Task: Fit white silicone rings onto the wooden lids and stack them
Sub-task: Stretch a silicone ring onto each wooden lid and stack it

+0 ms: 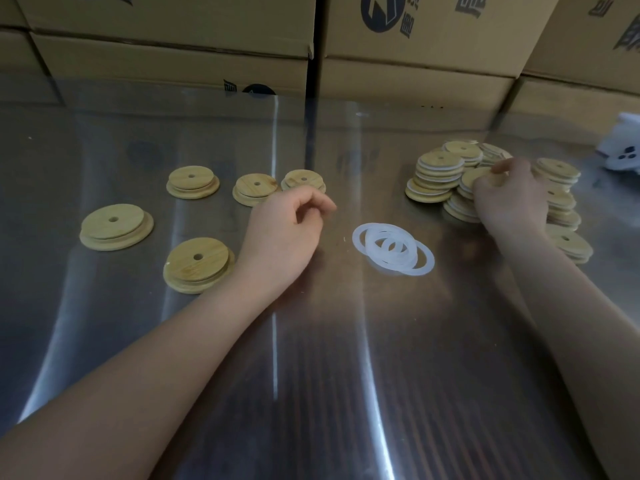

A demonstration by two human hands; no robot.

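Several bare wooden lids lie singly on the left of the table, among them one at the front (198,264), one at far left (116,226) and one at the back (192,181). A small heap of white silicone rings (393,248) sits in the middle. On the right stand leaning stacks of ringed lids (437,176). My right hand (507,199) rests on those stacks, its fingers shut on a wooden lid (475,177) at the top. My left hand (294,226) hovers left of the rings with loosely curled fingers and holds nothing.
The table has a glossy clear cover (311,341) that reflects light. Cardboard boxes (415,46) form a wall along the back edge. A white object with dark spots (621,150) lies at the far right.
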